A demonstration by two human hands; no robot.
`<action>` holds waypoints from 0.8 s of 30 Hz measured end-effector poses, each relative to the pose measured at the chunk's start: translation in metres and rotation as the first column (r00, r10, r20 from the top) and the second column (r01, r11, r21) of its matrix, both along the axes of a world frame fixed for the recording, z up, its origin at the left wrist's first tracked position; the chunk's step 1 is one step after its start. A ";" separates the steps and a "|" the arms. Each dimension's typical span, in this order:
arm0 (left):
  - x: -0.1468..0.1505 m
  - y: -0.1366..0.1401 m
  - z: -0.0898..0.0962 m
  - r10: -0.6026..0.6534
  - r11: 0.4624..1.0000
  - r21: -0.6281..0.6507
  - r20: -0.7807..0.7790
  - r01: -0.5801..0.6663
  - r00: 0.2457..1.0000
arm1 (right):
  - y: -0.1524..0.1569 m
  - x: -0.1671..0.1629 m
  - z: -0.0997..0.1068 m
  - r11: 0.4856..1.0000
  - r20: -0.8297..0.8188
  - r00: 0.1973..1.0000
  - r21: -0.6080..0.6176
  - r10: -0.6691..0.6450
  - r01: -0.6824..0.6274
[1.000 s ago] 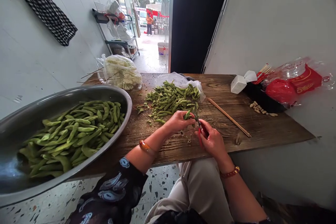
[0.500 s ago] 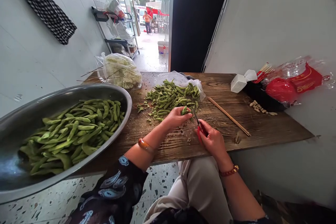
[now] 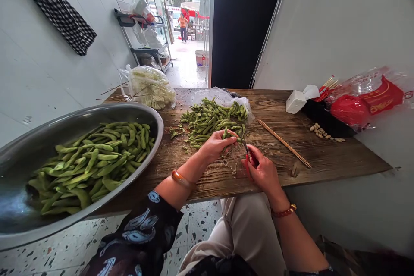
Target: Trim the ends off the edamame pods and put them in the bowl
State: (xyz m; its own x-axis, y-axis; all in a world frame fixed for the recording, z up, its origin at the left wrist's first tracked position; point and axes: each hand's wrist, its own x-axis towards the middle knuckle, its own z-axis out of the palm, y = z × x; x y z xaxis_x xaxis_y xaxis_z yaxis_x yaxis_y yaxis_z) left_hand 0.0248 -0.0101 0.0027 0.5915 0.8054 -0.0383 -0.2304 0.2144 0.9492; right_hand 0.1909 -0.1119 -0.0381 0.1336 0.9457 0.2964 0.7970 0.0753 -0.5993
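Note:
Between the fingers of my left hand [image 3: 217, 145] are green soybean pods [image 3: 225, 133], partly covered by the fingers. My right hand [image 3: 262, 169] is wrapped round the red handles of a pair of scissors [image 3: 247, 159]. The scissor blades reach up to the pods at my left fingertips. Just beyond my hands lies a heap of soybean pods [image 3: 210, 120] on the wooden table, partly on a clear plastic bag [image 3: 223, 94]. On the left, a large steel basin [image 3: 158, 127] holds many more pods [image 3: 106, 155].
A bag of pale green vegetables [image 3: 150, 88] with thin sticks stands behind the basin. Wooden skewers [image 3: 284, 143] lie right of the heap on the table [image 3: 271, 105]. Farther right are peanuts [image 3: 323, 132], a white box [image 3: 295, 102] and red plastic packaging [image 3: 352, 110]. A person [image 3: 183, 26] stands outside the doorway.
The left fingers have shifted slightly on the pods, and the scissors have turned a little at their tips. The whole view has moved slightly; basin and heap stay as they were.

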 end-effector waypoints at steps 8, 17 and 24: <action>0.001 -0.003 0.001 -0.009 1.000 -0.008 -0.016 0.008 1.000 | -0.003 0.002 -0.005 1.000 0.008 1.000 0.006 0.004 -0.004; 0.003 0.000 0.001 0.034 0.996 -0.075 -0.037 -0.036 0.999 | -0.002 -0.003 0.006 1.000 0.163 0.987 0.027 0.009 -0.013; 0.010 -0.007 0.021 0.107 0.992 -0.053 -0.129 -0.115 0.986 | -0.005 -0.005 0.012 0.999 0.157 0.987 0.032 -0.027 0.022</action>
